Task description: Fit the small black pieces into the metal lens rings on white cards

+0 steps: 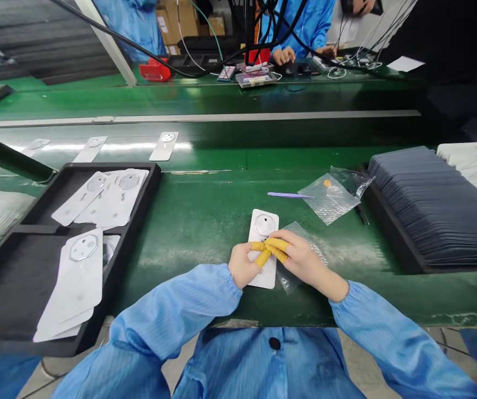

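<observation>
A white plate [264, 224] with a round disc near its top lies on the green table, under my fingertips. My left hand [247, 261] and my right hand [300, 256] meet over its middle, with yellow covers on the fingers. Both hands are pinched together, and whatever sits between the fingertips is too small to make out. A clear plastic bag [290, 280] lies partly beneath my right hand. Farther right, a bubble bag [330, 205] with an orange spot rests beside a thin purple tool [285, 195].
At the left a black tray [152, 191] holds several white plates [83, 277]. Another tray [413, 265] at the right carries a long row of dark sheets [471, 216]. More plates [165, 145] lie on the strip beyond, and across it a person's hand [283, 55] shows.
</observation>
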{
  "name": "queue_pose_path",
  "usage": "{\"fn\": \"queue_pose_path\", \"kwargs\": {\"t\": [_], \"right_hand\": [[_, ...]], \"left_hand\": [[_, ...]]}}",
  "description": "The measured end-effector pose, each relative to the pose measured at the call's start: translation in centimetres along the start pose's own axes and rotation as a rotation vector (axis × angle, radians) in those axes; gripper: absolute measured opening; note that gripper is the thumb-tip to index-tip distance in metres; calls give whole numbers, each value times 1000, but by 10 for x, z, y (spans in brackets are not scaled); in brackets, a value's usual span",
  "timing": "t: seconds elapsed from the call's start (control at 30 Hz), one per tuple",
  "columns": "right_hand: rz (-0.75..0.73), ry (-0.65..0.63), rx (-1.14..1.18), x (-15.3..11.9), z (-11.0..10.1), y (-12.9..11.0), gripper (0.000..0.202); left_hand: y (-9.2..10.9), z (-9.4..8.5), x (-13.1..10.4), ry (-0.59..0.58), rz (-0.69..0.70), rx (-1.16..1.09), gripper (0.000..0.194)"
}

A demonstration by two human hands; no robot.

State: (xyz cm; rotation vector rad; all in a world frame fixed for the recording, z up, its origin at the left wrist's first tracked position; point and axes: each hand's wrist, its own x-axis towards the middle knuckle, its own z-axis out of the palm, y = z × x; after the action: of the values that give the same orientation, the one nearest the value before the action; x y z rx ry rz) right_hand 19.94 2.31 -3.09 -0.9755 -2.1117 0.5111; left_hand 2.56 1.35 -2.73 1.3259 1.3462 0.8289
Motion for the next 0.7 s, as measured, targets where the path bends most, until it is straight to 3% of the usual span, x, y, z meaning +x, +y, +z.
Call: {"fn": "queue_pose_path", "kwargs": {"t": [0.4,0.7], "right_hand": [[70,71,8,-2,5,-2,24],[104,28,109,-3,1,-2,20]], "left_hand": [[-1,-1,0,-17,59,79,20],[4,-4,0,-44,74,112,19]]}}
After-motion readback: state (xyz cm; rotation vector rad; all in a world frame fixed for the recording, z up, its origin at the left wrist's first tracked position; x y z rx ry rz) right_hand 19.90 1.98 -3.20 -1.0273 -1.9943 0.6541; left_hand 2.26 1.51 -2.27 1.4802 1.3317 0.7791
